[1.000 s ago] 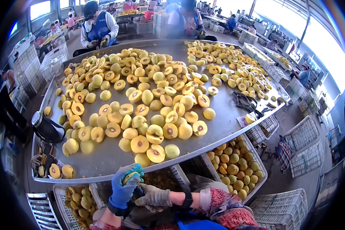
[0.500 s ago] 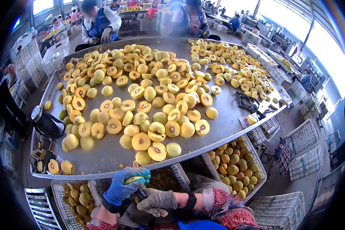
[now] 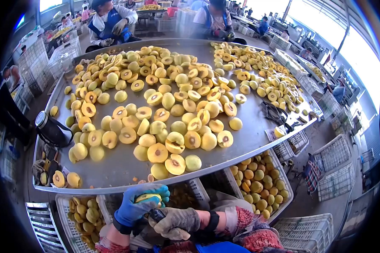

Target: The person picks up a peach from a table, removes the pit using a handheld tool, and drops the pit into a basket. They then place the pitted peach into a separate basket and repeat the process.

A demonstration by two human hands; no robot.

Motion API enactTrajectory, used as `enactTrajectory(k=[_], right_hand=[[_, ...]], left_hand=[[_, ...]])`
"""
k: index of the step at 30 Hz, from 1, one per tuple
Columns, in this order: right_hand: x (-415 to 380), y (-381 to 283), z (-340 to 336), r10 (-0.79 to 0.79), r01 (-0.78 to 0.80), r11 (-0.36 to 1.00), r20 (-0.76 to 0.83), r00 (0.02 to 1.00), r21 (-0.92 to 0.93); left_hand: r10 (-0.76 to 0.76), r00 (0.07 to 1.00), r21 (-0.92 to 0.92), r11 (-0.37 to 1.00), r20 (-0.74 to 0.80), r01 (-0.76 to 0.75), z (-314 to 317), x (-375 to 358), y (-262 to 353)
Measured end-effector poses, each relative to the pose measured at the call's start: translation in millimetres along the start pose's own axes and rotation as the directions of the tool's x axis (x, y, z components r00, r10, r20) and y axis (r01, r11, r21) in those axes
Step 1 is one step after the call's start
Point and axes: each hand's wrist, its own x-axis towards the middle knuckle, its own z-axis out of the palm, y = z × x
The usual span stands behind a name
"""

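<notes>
My left hand [image 3: 133, 206], in a blue glove, is closed around a yellow peach [image 3: 148, 197] just off the table's front edge. Only part of that fruit shows between the fingers. A grey knit glove covers my right hand [image 3: 177, 222], which is wrapped around a tool with a dark handle [image 3: 157, 215]. The tool's working end is hidden at the left hand, so its kind cannot be made out. On the metal table [image 3: 114, 173] ahead lie many halved peaches [image 3: 175, 164], some cut side up with the brown stone or its hollow showing.
A crate of whole peaches [image 3: 261, 181] stands below the table at right, a crate of halves [image 3: 86, 219] at left. A black jug [image 3: 52, 130] stands at the table's left edge. Two people [image 3: 109, 23] sit across the table. Stacked crates [image 3: 306, 230] are at lower right.
The camera view has shifted slightly. Both hands stay together with the peach and the tool. Across the table, the left person's hands have moved apart.
</notes>
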Motion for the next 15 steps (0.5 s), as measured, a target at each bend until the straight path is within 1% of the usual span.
enactTrajectory(k=[2, 3, 4, 5, 6, 7, 8, 9, 10, 11, 12, 14, 15], right_hand=[[-0.4, -2.5, -2.3, 0.039, -0.04, 0.999, 0.06, 0.997, 0.027], [0.0, -4.5, -1.1, -0.019, 0.022, 0.999, 0.086, 0.996, -0.039], [0.4, -8.1, 4.4, -0.058, 0.059, 0.993, 0.017, 0.998, -0.107], [2.9, 0.3, 4.5, -0.019, 0.02, 0.991, 0.008, 1.0, -0.129], [5.7, 11.0, 4.3, 0.021, -0.02, 0.991, 0.007, 1.0, -0.129], [4.6, -16.0, -2.3, -0.055, 0.028, 0.951, -0.077, 0.996, -0.309], [4.9, -19.8, 5.5, -0.057, 0.0, 0.956, -0.185, 0.981, -0.294], [6.1, -21.1, 0.4, -0.028, -0.034, 0.933, -0.167, 0.986, -0.358], [5.0, -20.8, 3.1, -0.069, -0.02, 0.93, -0.225, 0.972, -0.368], [6.9, -23.5, 4.4, -0.034, -0.062, 0.931, -0.254, 0.967, -0.361], [8.2, -24.6, 3.1, -0.009, -0.1, 0.927, -0.286, 0.958, -0.363], [7.3, -21.0, -3.4, -0.002, -0.029, 0.979, -0.153, 0.988, -0.202], [6.4, -20.2, -6.2, -0.009, -0.002, 0.992, -0.09, 0.996, -0.123]], left_hand=[[0.008, 1.0, 0.031, 0.999, -0.007, -0.007, -2.1, -1.1, -1.0], [0.012, 1.0, -0.011, 1.0, -0.02, -0.012, -2.1, -1.6, -0.6], [0.012, 1.0, -0.015, 1.0, -0.014, -0.012, -5.4, -0.1, -2.0], [0.045, 0.999, 0.014, 0.999, 0.007, -0.046, -10.1, 1.5, -5.4], [0.125, 0.992, -0.04, 0.991, -0.016, -0.126, -8.2, -24.7, -22.3], [0.1, 0.995, 0.049, 0.994, -0.022, -0.099, -13.8, 3.6, -5.8], [0.12, 0.984, 0.077, 0.991, -0.134, -0.11, -5.8, 5.2, -5.8], [0.134, 0.981, 0.072, 0.99, -0.14, -0.125, -8.1, 5.5, -11.1], [0.176, 0.979, 0.066, 0.983, -0.104, -0.17, -13.7, 8.1, -16.1], [0.144, 0.983, 0.065, 0.988, -0.114, -0.137, -14.0, 9.0, -15.9], [0.058, 0.991, -0.034, 0.997, -0.122, -0.062, -12.3, 7.8, -12.1], [0.067, 0.99, -0.02, 0.997, -0.122, -0.07, -12.0, 9.9, -13.6], [0.051, 0.992, -0.043, 0.997, -0.114, -0.057, -10.3, 10.6, -13.0]])
